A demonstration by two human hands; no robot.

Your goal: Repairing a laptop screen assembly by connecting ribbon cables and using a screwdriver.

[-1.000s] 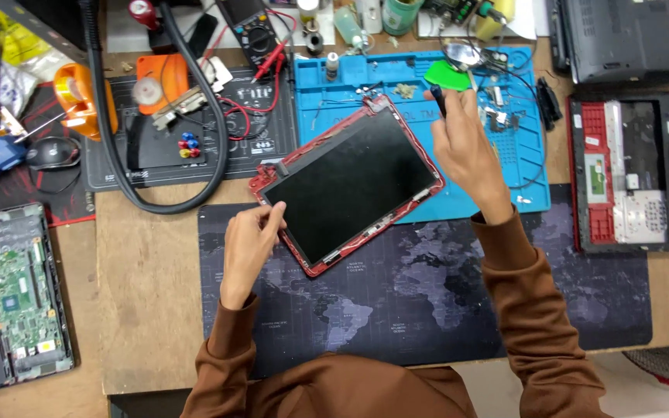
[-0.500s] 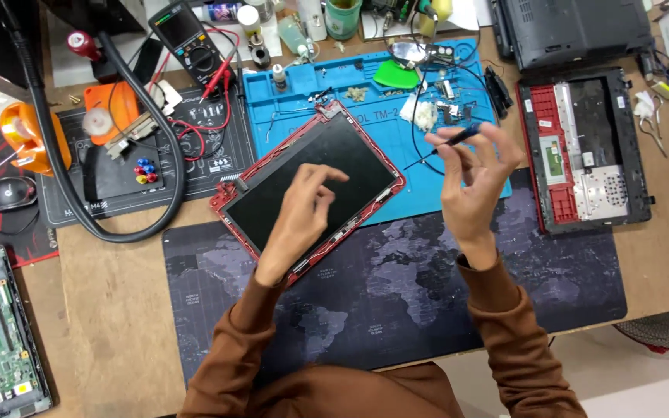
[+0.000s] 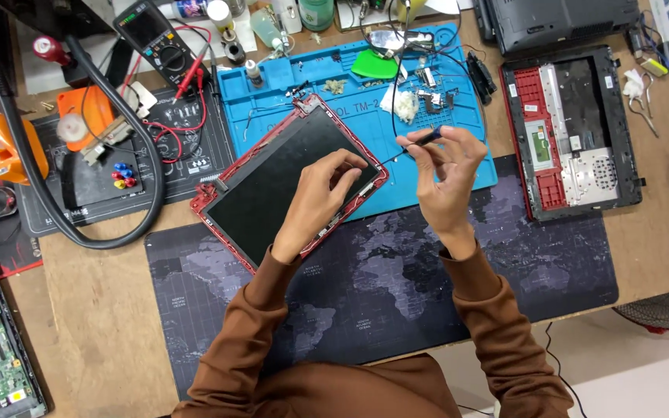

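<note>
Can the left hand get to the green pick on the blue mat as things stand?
Probably yes. The left hand rests on the red-framed screen; the green pick lies exposed beyond it, with only loose cables nearby.

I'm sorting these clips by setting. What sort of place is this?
Most likely an electronics repair bench. A multimeter with red leads lies by a blue work mat, a red-framed laptop screen sits under the left hand, and an opened laptop base lies alongside.
</note>
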